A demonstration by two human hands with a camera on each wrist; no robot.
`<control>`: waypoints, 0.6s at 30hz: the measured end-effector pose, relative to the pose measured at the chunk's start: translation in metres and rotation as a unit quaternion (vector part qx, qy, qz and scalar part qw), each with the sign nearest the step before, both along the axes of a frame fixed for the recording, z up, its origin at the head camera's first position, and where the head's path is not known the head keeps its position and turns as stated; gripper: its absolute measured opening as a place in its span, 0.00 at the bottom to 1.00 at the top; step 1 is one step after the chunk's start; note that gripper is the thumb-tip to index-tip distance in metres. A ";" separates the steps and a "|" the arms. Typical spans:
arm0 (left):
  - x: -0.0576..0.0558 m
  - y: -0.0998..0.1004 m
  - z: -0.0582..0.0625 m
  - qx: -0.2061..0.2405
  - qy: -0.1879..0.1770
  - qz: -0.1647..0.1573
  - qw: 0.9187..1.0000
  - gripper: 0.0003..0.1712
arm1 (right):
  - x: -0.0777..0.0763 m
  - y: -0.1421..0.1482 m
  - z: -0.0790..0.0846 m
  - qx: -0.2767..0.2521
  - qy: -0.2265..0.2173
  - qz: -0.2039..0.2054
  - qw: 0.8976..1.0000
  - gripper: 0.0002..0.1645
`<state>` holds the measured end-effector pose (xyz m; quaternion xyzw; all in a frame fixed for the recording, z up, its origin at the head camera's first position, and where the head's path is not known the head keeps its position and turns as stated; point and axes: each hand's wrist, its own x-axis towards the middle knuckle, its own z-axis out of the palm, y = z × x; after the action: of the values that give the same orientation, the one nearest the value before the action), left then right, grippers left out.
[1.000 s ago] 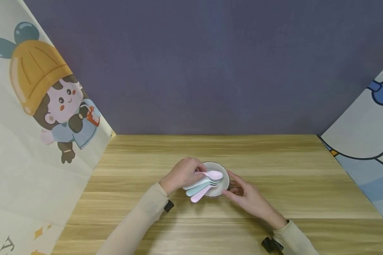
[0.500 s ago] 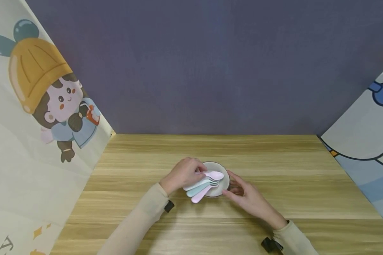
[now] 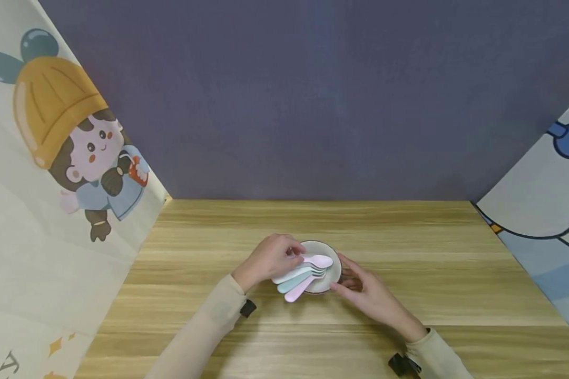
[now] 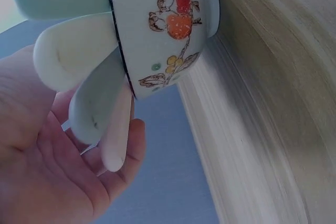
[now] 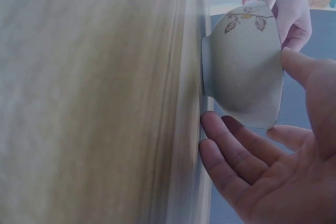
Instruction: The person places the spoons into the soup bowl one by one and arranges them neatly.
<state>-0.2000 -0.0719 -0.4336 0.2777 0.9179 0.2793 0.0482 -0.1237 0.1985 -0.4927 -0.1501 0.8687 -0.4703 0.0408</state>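
Note:
A white bowl (image 3: 333, 275) with a dark rim and painted fruit and birds stands upright on the wooden table. Several spoons lean in it, handles fanned over its left side: a pink spoon (image 3: 322, 261) on top, a teal handle (image 3: 291, 283) and another pink handle (image 3: 297, 290) nearer the person. My left hand (image 3: 267, 259) is beside the top pink spoon, a gap showing between thumb and index finger. In the left wrist view its relaxed fingers lie behind the handles. My right hand (image 3: 375, 301) steadies the bowl's right side, thumb and index finger at the rim, the other fingers extended below.
Wood-grain table (image 3: 208, 221) surrounds the bowl. Behind it rises a dark blue-grey panel (image 3: 303, 105). Side panels with cartoon prints, such as a figure in a yellow hat (image 3: 57, 110), flank the table. Both wrists carry small black straps.
My left hand's thumb and fingers have loosened from the top pink spoon, and the hand has drawn slightly left. The spoons shifted a touch right earlier. The right hand and bowl hold still.

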 end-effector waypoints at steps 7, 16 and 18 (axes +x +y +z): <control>0.002 -0.013 0.005 0.023 0.011 0.016 1.000 0.11 | -0.002 -0.002 0.000 0.000 -0.004 -0.003 1.000 0.49; 0.015 -0.034 0.004 0.070 0.037 0.052 0.995 0.15 | -0.001 0.000 -0.003 -0.012 0.000 0.001 1.000 0.48; 0.019 -0.040 0.004 0.081 0.047 0.061 0.994 0.16 | 0.000 0.002 -0.003 -0.020 0.003 -0.003 1.000 0.47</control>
<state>-0.1813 -0.1119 -0.4293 0.2368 0.9088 0.3418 -0.0343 -0.1239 0.2001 -0.4961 -0.1501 0.8598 -0.4869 0.0338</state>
